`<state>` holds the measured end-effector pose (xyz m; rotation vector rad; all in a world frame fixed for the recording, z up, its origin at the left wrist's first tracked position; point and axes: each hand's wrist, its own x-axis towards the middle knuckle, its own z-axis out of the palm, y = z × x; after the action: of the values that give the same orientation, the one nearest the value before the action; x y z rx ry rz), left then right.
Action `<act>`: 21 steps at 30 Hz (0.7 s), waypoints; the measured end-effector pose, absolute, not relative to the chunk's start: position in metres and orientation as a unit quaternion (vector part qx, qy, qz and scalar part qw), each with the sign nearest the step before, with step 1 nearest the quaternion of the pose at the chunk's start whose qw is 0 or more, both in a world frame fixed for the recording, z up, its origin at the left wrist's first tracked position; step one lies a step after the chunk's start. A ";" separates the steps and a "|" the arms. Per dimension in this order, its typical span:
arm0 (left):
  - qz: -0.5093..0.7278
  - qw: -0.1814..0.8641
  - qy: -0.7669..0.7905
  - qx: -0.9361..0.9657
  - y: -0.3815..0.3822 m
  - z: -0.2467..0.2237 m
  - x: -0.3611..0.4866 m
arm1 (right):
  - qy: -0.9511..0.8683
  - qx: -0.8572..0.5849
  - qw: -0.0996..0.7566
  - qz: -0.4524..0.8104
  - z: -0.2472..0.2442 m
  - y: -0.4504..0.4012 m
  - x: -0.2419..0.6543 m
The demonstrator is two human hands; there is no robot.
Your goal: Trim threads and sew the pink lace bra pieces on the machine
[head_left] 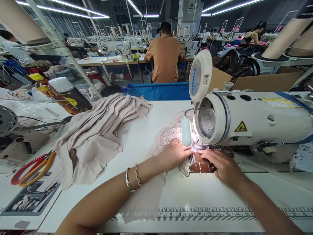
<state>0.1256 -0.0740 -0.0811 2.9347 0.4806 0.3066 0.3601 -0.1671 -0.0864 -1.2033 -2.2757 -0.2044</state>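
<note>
left hand (172,156) lying palm down, left fingers (185,151) pointing toward the right ones, left forearm (105,195) slanting behind them to the lower left, right hand (226,168) arching, right fingers (210,156) bending inward just beside the left ones, right forearm (266,202) extending behind them to the lower right

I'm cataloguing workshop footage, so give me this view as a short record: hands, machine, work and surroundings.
left hand: at the lace fabric, fingertips near the lit spot; grip unclear
right hand: fingertips near the same spot; grip unclear
machine: white sewing machine, round end cover swung open
left of work: pile of beige fabric pieces; scissors with red and orange handles; two capped containers, tilted
table front: printed ruler scale
background: person in brown shirt, back turned
</note>
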 end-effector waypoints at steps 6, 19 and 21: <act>0.118 0.090 0.197 0.969 -0.062 -0.077 0.120 | -0.852 -0.443 0.269 -0.075 -0.090 -0.167 0.365; 0.113 0.036 0.437 0.891 -0.038 -0.071 0.092 | -0.865 -0.451 0.220 0.018 -0.081 -0.178 0.363; 0.140 0.004 0.497 0.856 -0.026 -0.056 0.048 | -0.864 -0.447 0.228 0.035 -0.084 -0.191 0.363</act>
<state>0.0482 -0.0261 -0.0558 2.6822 1.5581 0.4399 0.3633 -0.1907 -0.0837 -1.2321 -2.3794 0.0972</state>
